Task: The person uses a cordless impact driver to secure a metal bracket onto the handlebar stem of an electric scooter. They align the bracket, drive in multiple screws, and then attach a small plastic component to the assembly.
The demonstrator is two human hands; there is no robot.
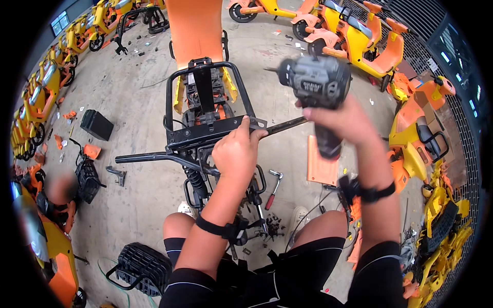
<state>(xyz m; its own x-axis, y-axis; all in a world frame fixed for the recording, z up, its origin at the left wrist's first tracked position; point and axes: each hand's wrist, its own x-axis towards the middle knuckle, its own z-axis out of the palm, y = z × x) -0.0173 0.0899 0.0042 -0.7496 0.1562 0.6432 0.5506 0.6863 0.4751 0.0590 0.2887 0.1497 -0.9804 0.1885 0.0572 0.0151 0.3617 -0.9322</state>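
My right hand [341, 120] is wrapped round the grip of a black and grey cordless drill [313, 79], raised right of a partly stripped scooter. The drill's bit end points left and is a little blurred. My left hand [237, 149] grips the edge of a black metal bracket [205, 134] that runs across the scooter frame, its fingertips near the bracket's right end. Beyond the bracket a black tubular rack [171, 95] loops round the open, wired middle of the scooter. The black handlebar [146, 158] sticks out to the left. A long orange panel [195, 31] rises at the far end.
A ratchet wrench with red handle [270, 199] lies by small dark fasteners [275, 227]. An orange panel [322, 163] lies to the right. A black box [96, 124] and a black basket [141, 267] stand left. Yellow and orange scooters [354, 38] and heaped yellow parts [447, 246] edge the floor.
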